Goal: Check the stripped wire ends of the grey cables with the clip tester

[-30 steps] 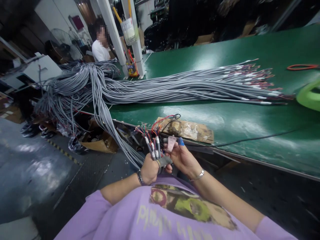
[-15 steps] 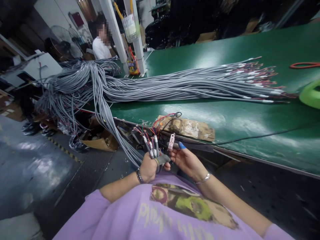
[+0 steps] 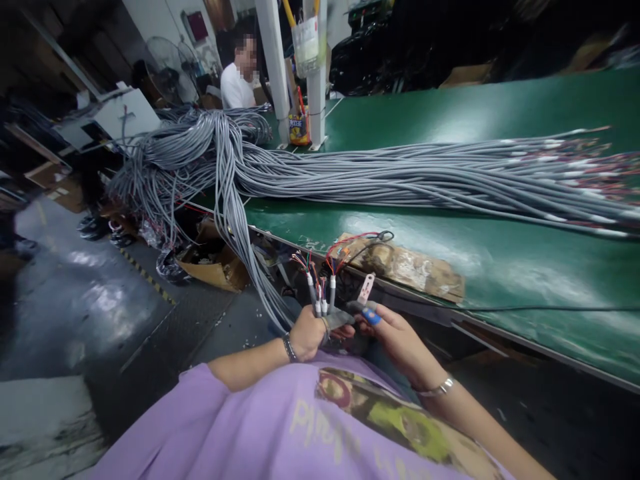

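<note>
The left hand [image 3: 309, 333] is clamping grey cables [image 3: 333, 298] upright, likely so their coloured wires [image 3: 333, 268] are fanning free, while the right hand [image 3: 400, 340] is pinching a pink holed strip [image 3: 367, 288] beside the surface [image 3: 525, 267].

1. Wears a lilac top [image 3: 220, 427] with multicoloured print [image 3: 405, 420] and pale yellowish lettering [image 3: 320, 427].
2. Has a dark bracelet [image 3: 289, 348] on the left wrist, a silver bracelet [image 3: 442, 387] on the right.
3. Shows grey covering [image 3: 341, 321] on the left thumb, blue wrap [image 3: 371, 316] on the right thumb.

Back left, a round wire-caged fan [image 3: 170, 70], a white-shirted person [image 3: 235, 88] nearby; a clear plastic cup [image 3: 306, 50] hugs a white post [image 3: 316, 100].
</note>
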Tool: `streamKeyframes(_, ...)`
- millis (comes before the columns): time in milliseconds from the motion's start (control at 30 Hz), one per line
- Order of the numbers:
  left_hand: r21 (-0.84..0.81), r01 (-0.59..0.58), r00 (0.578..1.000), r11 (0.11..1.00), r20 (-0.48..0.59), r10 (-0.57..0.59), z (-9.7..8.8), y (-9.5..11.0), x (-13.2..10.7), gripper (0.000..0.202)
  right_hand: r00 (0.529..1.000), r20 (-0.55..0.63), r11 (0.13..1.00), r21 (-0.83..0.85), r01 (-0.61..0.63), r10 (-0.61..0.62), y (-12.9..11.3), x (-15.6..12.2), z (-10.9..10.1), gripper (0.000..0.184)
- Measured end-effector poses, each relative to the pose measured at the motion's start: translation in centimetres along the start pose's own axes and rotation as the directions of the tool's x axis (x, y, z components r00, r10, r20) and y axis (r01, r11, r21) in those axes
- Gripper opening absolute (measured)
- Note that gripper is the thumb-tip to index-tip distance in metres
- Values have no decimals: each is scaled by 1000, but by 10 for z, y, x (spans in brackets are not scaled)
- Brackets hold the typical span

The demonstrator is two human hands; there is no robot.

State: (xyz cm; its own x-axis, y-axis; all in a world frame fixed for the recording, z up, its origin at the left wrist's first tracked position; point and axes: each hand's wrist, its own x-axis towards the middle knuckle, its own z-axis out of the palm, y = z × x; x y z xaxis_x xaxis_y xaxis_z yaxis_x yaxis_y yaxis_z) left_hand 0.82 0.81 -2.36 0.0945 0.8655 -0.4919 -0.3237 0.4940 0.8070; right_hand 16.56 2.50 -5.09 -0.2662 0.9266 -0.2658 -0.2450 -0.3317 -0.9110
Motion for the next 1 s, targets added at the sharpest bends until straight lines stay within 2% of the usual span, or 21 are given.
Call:
streamKeyframes(133, 115, 2, 999, 993, 52, -8, -4, -3, 1, 49, 993, 12, 983, -134, 122, -121, -6, -2, 8, 29)
streamKeyframes(233, 182, 11, 997, 983, 77, -26, -7, -5, 1, 46, 982, 63, 971, -150, 185, -177, -10, -4, 15, 26)
streamKeyframes(333, 220, 24, 996, 975, 80, -43, -8, -7, -1, 44, 984, 92, 978, -128, 163, -152, -11, -6, 23, 20)
streamKeyframes(500, 279, 43, 980, 959, 175, -95, -14, -5, -2, 42, 990, 5, 986, -88, 139, -139, -8, -12, 31, 17)
streamKeyframes(733, 218, 53, 947, 975, 299, -118, -30, -2, -3, 46, 985, 20, 982, -81, 173, -172, -3, -17, 32, 23)
streamKeyframes(800, 131, 69, 954, 989, 280, -104, -33, -1, -1, 50, 980, 10, 975, -99, 197, -197, -2, -17, 31, 25)
streamKeyframes(867, 29, 68, 977, 997, 200, -73, -36, 2, 3, 53, 974, 26, 965, -127, 229, -227, -2, -17, 30, 27)
streamKeyframes(933, -43, 43, 993, 998, 108, -38, -38, 6, 7, 54, 970, 83, 957, -162, 241, -230, -4, -18, 30, 28)
streamKeyframes(1000, -65, 2, 998, 998, 62, 2, -39, 10, 11, 52, 971, 142, 955, -198, 221, -195, -5, -18, 31, 30)
